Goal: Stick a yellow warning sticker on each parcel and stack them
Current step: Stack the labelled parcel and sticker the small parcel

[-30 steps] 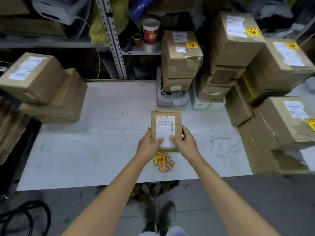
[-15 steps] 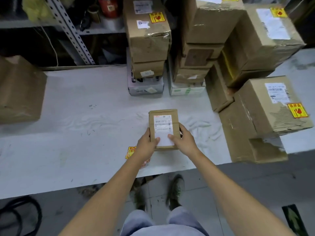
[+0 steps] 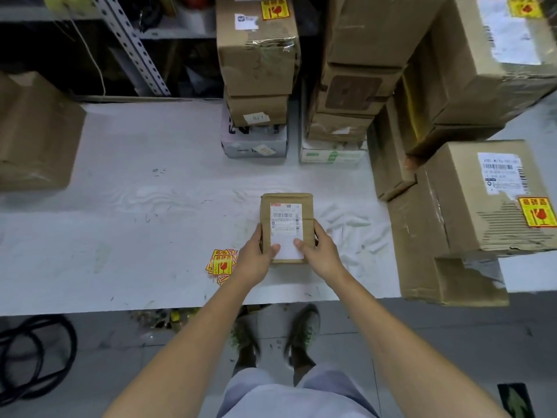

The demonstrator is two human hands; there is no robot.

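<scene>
Small brown parcel point(image 3: 287, 227) lies flat on the white table point(image 3: 144, 206), near the table's front edge, white shipping label point(image 3: 285, 230) facing up. No yellow sticker visible on its top.

Left hand point(image 3: 256, 260) grips the parcel's near-left corner: thumb point(image 3: 273, 250) pressed on top at the label's lower left, other fingers wrapped down the left side. Right hand point(image 3: 319, 254) grips the near-right corner the same way, thumb point(image 3: 301, 245) on the label's lower right, fingers curled along the right side. Both hands closed on the parcel, holding it between them. Can't tell if the parcel's underside fully rests on the table or is slightly lifted at the near end.

Pile of yellow warning stickers point(image 3: 222, 265) just left of the parcel, on the table, partly hidden behind the left hand's wrist; not touching the parcel.

Right of the parcel, well apart: big carton point(image 3: 488, 200) with a yellow sticker point(image 3: 538, 212) on its top, sitting on another torn carton point(image 3: 422, 245). Behind the parcel, at the table's back: two stacks of boxes point(image 3: 256, 55), point(image 3: 355, 86); the top box of the left stack carries a yellow sticker point(image 3: 275, 9). Far right rear, a tilted carton point(image 3: 482, 55) with a sticker too. Left of the parcel, well apart, a plain carton point(image 3: 33, 134) at the table's left end.
</scene>
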